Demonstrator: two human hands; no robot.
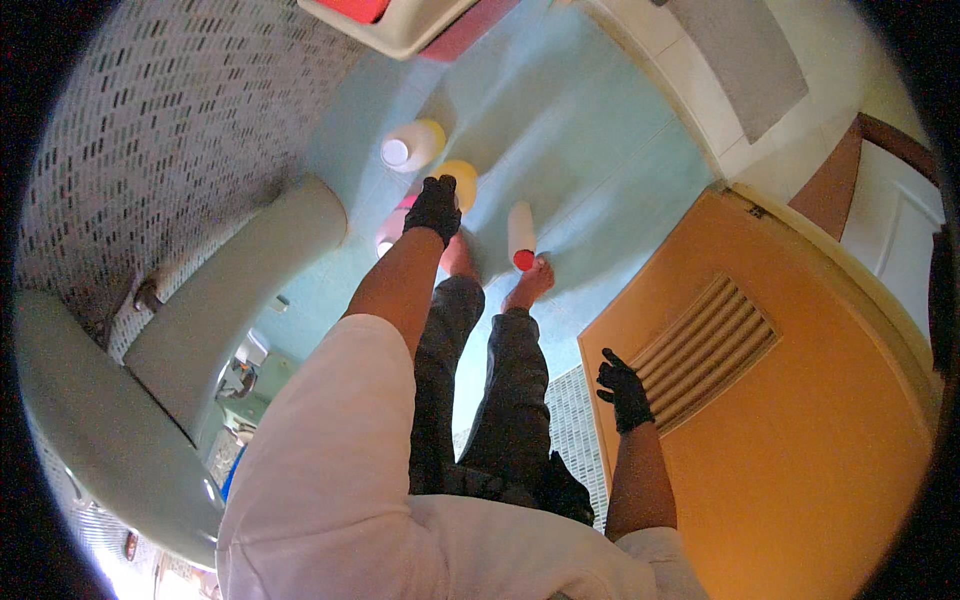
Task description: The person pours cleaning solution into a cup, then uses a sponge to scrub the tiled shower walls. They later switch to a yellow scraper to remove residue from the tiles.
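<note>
from far off, i look through one wide camera on the person's head; it faces down, near the white shirt (315,425), with the feet (530,287) and blue floor (590,140) farther away.

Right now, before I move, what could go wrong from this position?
The white red-capped bottle is close to the bare right foot; a small step might knock it. The left hand is right at the yellow container and pink container, so it may nudge one. The right hand shows against the orange door, and a turn could bump it.
</note>
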